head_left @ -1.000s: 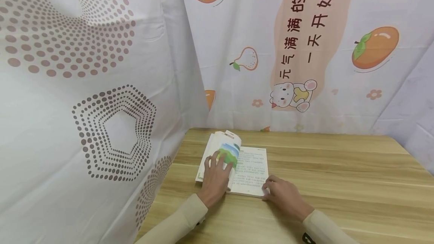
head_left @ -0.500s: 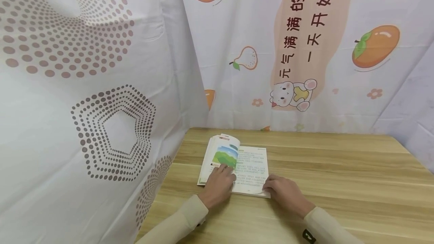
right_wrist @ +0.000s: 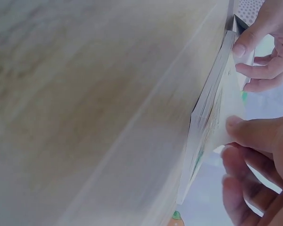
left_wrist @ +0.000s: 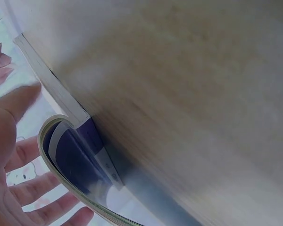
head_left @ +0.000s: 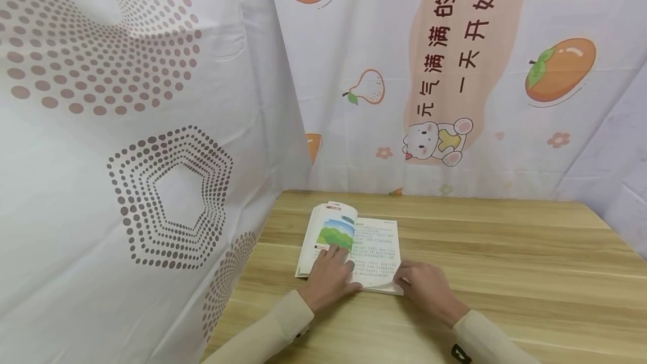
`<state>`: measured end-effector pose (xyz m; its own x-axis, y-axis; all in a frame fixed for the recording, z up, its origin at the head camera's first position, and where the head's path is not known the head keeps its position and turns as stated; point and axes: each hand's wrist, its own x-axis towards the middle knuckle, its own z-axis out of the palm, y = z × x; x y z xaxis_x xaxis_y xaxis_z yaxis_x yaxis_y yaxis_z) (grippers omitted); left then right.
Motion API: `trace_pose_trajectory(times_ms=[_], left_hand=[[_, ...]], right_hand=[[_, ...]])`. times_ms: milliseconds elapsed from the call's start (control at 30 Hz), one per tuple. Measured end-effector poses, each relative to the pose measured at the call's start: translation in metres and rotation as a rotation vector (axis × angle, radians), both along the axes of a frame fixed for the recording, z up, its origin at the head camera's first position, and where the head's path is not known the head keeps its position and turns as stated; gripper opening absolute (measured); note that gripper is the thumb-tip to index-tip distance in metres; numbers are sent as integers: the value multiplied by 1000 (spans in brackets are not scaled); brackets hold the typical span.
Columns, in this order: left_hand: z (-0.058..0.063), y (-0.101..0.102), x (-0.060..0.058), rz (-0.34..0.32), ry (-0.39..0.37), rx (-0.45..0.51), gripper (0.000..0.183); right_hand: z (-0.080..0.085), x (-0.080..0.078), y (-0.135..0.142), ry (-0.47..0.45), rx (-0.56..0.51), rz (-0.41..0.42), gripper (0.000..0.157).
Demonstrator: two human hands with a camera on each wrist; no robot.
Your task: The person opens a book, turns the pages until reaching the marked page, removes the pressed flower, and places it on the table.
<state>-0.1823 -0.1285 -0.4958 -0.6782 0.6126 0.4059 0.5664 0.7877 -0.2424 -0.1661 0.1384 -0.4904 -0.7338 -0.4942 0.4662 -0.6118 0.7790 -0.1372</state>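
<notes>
An open book (head_left: 375, 260) lies on the wooden table, its left side a thick curved stack with a blue-and-green landscape picture (head_left: 336, 233). My left hand (head_left: 328, 278) rests across the lower part of that picture page, near the fold. In the left wrist view its fingers (left_wrist: 30, 188) are spread over the curved pages and the thumb lies at the bottom edge. At the lower right corner, my right hand (head_left: 427, 288) pinches a page between thumb and forefinger. The right wrist view shows this page (right_wrist: 221, 132) bent up from the pages under it.
The wooden table (head_left: 505, 251) extends to the right of the book. A white patterned cloth (head_left: 167, 296) hangs close on the left, and another printed cloth (head_left: 354, 145) with fruit and Chinese characters hangs behind the table.
My left hand has slid down the picture page toward the fold, its thumb now out at the bottom edge, and that side lies flatter. The corner at my right hand has lifted.
</notes>
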Motion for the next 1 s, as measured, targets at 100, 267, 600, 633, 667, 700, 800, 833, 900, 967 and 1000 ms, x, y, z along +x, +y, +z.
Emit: trace_pose_trajectory(times_ms=[100, 267, 600, 633, 667, 700, 800, 833, 900, 967, 1000], left_hand=[[-1, 1, 0, 8, -1, -12, 56], [-1, 2, 0, 13, 14, -10, 55], [-1, 3, 1, 32, 20, 20, 29], [-1, 3, 1, 43, 13, 23, 26], [-1, 3, 1, 58, 6, 27, 24], [-1, 3, 1, 75, 2, 29, 23], [0, 4, -1, 126, -3, 48, 24], [0, 3, -2, 140, 6, 58, 24], [0, 2, -3, 158, 35, 84, 23], [1, 1, -3, 167, 66, 118, 26], [2, 0, -4, 169, 80, 132, 30]], right_hand=[[1, 0, -1, 36, -37, -1, 19], [2, -2, -3, 137, -128, 9, 23], [1, -4, -4, 239, -243, -33, 41], [1, -3, -4, 214, -230, -47, 44], [1, -2, -4, 181, -215, -61, 45], [1, -2, -4, 143, -192, -75, 45], [0, 1, -4, 21, -123, -96, 42], [-1, 2, -4, -14, -97, -100, 41], [-2, 3, -4, -71, -53, -101, 40], [-3, 5, -4, -117, -28, -96, 41], [-4, 6, -4, -134, -19, -93, 42]])
